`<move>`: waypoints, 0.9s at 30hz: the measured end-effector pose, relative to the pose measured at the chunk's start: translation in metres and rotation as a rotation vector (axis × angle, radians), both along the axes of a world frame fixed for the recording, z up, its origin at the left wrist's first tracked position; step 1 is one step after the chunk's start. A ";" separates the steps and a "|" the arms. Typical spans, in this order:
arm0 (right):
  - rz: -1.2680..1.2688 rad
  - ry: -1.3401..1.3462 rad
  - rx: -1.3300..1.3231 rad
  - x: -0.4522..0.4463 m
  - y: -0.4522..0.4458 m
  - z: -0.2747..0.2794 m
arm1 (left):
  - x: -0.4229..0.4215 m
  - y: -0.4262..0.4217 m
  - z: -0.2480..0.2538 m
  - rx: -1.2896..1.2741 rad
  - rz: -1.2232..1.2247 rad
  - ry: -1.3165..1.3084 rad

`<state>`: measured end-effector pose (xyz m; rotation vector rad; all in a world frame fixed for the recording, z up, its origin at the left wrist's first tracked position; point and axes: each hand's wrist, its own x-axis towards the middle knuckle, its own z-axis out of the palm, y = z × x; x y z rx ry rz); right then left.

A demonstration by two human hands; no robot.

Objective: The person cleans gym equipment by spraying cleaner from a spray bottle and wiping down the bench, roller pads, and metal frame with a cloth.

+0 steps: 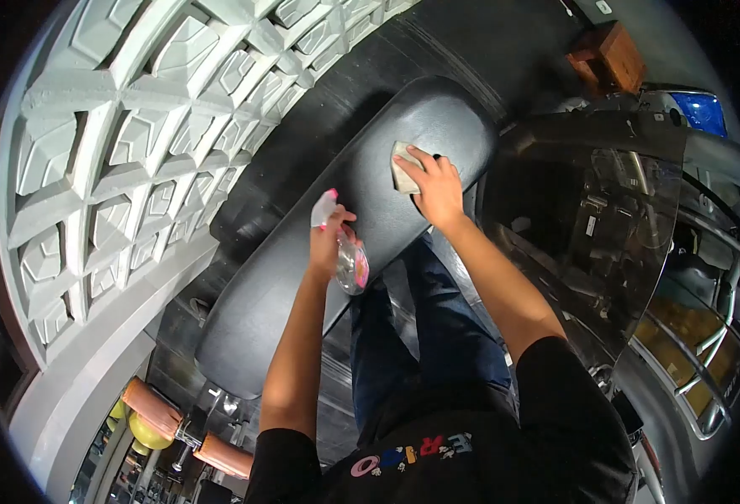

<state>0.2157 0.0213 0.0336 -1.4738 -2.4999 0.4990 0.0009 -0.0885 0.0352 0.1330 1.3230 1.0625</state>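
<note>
A long black padded bench (260, 294) runs diagonally below my hands. My right hand (439, 186) presses a folded greyish cloth (405, 168) against the bench's upper part, its fingers spread over the cloth. To the left, my left hand (329, 244) grips a clear spray bottle (353, 267) with a white and pink nozzle. The bottle is held tilted above the middle of the bench, and its pink label shows below the hand.
A white lattice wall (155, 126) rises along the left. Orange padded rollers (153, 407) are at the lower left. A dark transparent panel (584, 227) and metal-framed equipment stand on the right. A wooden box (618, 59) is at the upper right.
</note>
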 end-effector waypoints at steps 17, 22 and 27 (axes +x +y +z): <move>-0.177 -0.142 0.110 -0.018 -0.010 -0.012 | -0.011 -0.037 0.028 -0.124 -0.069 0.043; -0.179 -0.173 0.118 -0.020 -0.009 -0.013 | -0.009 -0.045 0.034 -0.051 -0.104 0.057; -0.166 -0.162 0.109 -0.017 -0.008 -0.016 | -0.023 -0.067 0.011 0.034 -0.052 -0.107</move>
